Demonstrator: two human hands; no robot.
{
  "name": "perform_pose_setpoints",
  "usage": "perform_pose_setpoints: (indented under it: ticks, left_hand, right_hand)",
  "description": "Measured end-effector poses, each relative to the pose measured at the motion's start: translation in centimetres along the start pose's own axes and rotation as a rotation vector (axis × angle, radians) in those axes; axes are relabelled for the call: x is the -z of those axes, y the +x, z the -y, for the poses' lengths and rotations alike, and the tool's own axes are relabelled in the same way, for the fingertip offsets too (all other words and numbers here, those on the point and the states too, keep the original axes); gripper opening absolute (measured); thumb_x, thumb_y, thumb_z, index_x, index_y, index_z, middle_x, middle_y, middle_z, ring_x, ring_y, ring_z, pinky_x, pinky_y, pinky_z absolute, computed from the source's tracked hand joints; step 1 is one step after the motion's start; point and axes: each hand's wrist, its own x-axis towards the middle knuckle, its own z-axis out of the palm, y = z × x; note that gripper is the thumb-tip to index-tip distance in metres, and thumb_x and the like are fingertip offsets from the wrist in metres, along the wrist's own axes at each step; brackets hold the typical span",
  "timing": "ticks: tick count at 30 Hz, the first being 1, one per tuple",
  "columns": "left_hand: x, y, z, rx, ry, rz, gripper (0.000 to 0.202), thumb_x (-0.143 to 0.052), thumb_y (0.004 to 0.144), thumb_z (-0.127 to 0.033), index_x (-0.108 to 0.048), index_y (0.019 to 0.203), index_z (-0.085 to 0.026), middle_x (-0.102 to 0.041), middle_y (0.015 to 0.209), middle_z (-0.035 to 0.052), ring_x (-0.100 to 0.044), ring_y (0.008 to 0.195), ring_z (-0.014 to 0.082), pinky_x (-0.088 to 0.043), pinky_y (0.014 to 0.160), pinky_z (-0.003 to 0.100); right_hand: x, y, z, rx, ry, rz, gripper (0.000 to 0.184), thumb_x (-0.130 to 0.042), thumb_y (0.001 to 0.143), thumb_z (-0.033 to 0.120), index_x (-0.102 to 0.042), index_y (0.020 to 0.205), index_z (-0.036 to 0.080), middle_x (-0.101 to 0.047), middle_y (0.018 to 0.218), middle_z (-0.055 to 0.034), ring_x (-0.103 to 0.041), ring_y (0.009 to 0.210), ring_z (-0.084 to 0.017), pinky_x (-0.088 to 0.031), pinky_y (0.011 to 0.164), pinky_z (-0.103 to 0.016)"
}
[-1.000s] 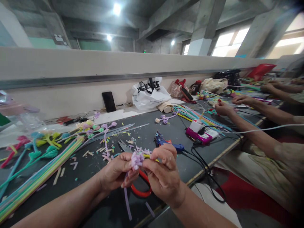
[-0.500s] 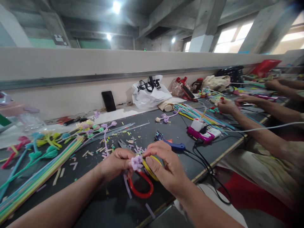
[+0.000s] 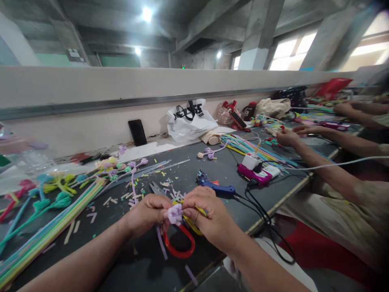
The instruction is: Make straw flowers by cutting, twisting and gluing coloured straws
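Observation:
Between my two hands is a small lilac flower (image 3: 175, 214) made of fuzzy pipe cleaner. My left hand (image 3: 148, 214) pinches its left side between thumb and fingers. From the right, the thumb and fingertips of my right hand (image 3: 208, 209) are closed on the flower's other edge. Scissors (image 3: 180, 254) with one red and one yellow handle lie on the table beneath my hands, partly hidden by them, blades pointing away. Just beyond my right hand rests a blue glue gun (image 3: 220, 188) with a dirty tip. Cut lilac strips (image 3: 191, 275) lie nearby.
Bundled pastel pipe cleaners (image 3: 57, 225) and finished flower stems (image 3: 60, 200) lie at left, among scattered clippings. A magenta power strip (image 3: 254, 174) with cables sits at right. A phone (image 3: 137, 132) and a white bag (image 3: 191, 121) stand at the wall. A co-worker's hands (image 3: 288, 137) work at right.
My right hand's fingers have closed in on the lilac flower, which has turned slightly. The scissors and glue gun stay in place; the whole view has shifted a little.

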Motion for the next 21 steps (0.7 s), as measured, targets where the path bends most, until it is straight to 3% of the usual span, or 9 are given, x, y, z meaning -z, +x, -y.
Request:
perform_pose_setpoints:
  ticks: [5, 10, 15, 21]
  left_hand:
    - [0.0, 0.0, -0.2, -0.031, 0.055, -0.02, 0.017, -0.067, 0.068, -0.027, -0.069, 0.066, -0.011, -0.057, 0.058, 0.0023, -0.053, 0.044, 0.0093, -0.041, 0.042, 0.019]
    - [-0.2, 0.2, -0.7, -0.041, 0.266, 0.021, 0.015, -0.065, 0.07, -0.026, -0.07, 0.07, -0.012, -0.058, 0.062, 0.0043, -0.054, 0.047, 0.0103, -0.044, 0.046, 0.021]
    - [-0.5, 0.3, -1.1, -0.101, 0.455, 0.063, 0.015, -0.062, 0.074, -0.024, -0.071, 0.071, -0.013, -0.06, 0.059, 0.0059, -0.056, 0.055, 0.0126, -0.044, 0.053, 0.021]
    - [-1.1, 0.1, -0.9, -0.043, 0.395, 0.037, 0.015, -0.062, 0.073, -0.026, -0.07, 0.069, -0.013, -0.059, 0.061, 0.0039, -0.054, 0.051, 0.0103, -0.042, 0.051, 0.019]
  right_hand:
    - [0.0, -0.1, -0.3, -0.024, -0.073, 0.023, 0.003, -0.061, 0.077, 0.019, -0.065, 0.076, 0.02, -0.066, 0.076, 0.0007, -0.057, 0.076, -0.013, -0.03, 0.08, -0.033]
    - [-0.1, -0.3, -0.4, -0.127, -0.167, 0.107, 0.011, -0.061, 0.073, 0.015, -0.063, 0.064, 0.02, -0.064, 0.065, 0.0031, -0.055, 0.069, -0.012, -0.032, 0.072, -0.029]
    - [-0.2, -0.3, -0.4, -0.232, -0.09, 0.138, 0.017, -0.058, 0.067, 0.008, -0.059, 0.054, 0.018, -0.059, 0.058, 0.0039, -0.053, 0.064, -0.011, -0.035, 0.064, -0.024]
    - [-0.6, -0.4, 0.1, -0.312, -0.074, 0.094, 0.018, -0.056, 0.058, 0.002, -0.054, 0.048, 0.016, -0.052, 0.055, 0.0043, -0.049, 0.059, -0.01, -0.035, 0.057, -0.021]
